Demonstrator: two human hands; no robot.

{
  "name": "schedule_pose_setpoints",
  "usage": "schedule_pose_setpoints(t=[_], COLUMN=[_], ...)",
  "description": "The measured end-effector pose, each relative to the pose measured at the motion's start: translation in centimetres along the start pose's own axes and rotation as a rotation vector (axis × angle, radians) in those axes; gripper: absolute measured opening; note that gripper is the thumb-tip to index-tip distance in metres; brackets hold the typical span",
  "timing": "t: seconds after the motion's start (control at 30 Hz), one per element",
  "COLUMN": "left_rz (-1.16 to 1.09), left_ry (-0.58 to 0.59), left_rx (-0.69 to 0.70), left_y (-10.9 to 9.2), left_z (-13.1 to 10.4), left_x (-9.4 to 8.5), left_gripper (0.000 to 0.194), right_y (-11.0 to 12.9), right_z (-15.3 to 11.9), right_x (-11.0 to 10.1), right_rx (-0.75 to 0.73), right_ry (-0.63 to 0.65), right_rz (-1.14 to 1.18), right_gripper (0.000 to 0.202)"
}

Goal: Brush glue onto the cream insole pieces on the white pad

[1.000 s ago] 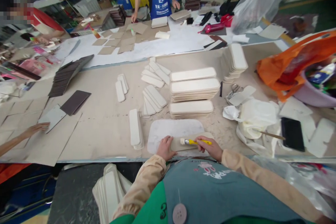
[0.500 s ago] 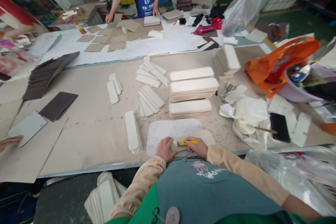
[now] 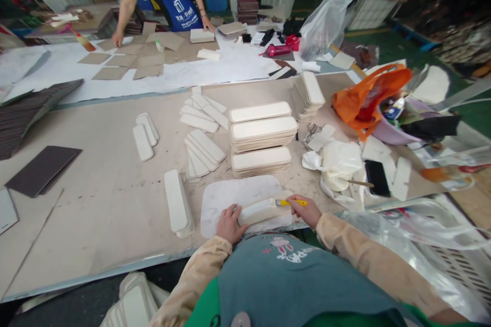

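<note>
My right hand [image 3: 308, 210] is closed round the yellow handle of a paintbrush [image 3: 284, 203]. The brush's bristles touch a long beige strip with rounded ends [image 3: 264, 216], and a wet-looking white streak runs along it to the left. At the strip's left end rests my left hand [image 3: 230, 224], fingers spread and pressing on it. Under the strip lies a white sheet with rounded corners [image 3: 217, 193]. Just beyond stand stacks of white rounded strips [image 3: 264, 129]. Left of the sheet is another strip stack [image 3: 177, 202].
To the right are a white plastic-wrapped tub [image 3: 341, 158] with a stick across it, scissors [image 3: 311, 134], a black phone [image 3: 377, 178] and an orange bag [image 3: 370, 97]. Fanned strips [image 3: 203, 150] lie ahead left. Across the table a co-worker in a blue apron [image 3: 184, 10] handles boards.
The brush in my right hand has moved right along the strip, leaving a white streak behind it. My left hand stays at the strip's left end. The camera view has turned right.
</note>
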State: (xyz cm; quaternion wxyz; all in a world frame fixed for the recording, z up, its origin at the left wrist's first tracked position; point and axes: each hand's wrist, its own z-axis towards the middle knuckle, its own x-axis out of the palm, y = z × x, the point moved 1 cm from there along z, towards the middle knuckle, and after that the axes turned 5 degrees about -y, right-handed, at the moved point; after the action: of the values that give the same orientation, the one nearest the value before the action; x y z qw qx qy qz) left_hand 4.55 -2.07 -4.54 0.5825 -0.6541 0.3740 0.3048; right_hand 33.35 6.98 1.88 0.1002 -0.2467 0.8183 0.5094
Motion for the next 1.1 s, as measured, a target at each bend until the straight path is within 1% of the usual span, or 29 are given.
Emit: schedule_pose_setpoints(t=[0.17,0.33,0.4,0.5,0.57,0.67,0.77,0.83,0.97,1.1], left_rz=[0.023,0.029,0.026,0.016,0.01,0.013,0.021,0.025,0.032,0.033], left_ry=[-0.007,-0.026,-0.038,-0.036,-0.02,0.001,0.003,-0.004,-0.021,-0.03], left_rx=[0.001,0.016,0.023,0.035,0.042,0.044,0.052,0.065,0.073,0.074], left_y=[-0.1,-0.1,-0.1,0.0,0.1,0.2,0.2,0.1,0.1,0.1], left_z=[0.1,0.0,0.0,-0.1,-0.2,-0.2,-0.3,-0.2,-0.2,-0.3], left_x=[0.0,0.2,0.2,0.2,0.1,0.1,0.1,0.1,0.1,0.1], left_gripper=[0.064,0.063,0.063,0.065,0.07,0.074,0.075,0.074,0.073,0.073], right_y=[-1.0,-1.4,-1.0,-0.2,0.2,0.6,0.7,0.8,1.5,2.2], right_z=[0.4,0.3,-0.3,-1.5,-2.4,-3.4,-3.9,-4.0,-4.0,-3.9], right_x=[-2.7,-4.5,-5.0,-5.2,-4.6,-2.7,-0.1,1.6,4.2,5.9], right_rx=[0.012,-0.006,-0.064,-0.224,-0.345,-0.487,-0.54,-0.58,-0.656,-0.692], right_ry=[-0.074,-0.152,-0.183,-0.21,-0.207,-0.161,-0.05,0.026,0.124,0.202], right_rz=[-0.039,-0.119,-0.187,-0.29,-0.376,-0.64,-0.911,-0.985,-0.94,-0.718], right_gripper=[0.031,0.029,0.029,0.031,0.032,0.032,0.03,0.027,0.025,0.028])
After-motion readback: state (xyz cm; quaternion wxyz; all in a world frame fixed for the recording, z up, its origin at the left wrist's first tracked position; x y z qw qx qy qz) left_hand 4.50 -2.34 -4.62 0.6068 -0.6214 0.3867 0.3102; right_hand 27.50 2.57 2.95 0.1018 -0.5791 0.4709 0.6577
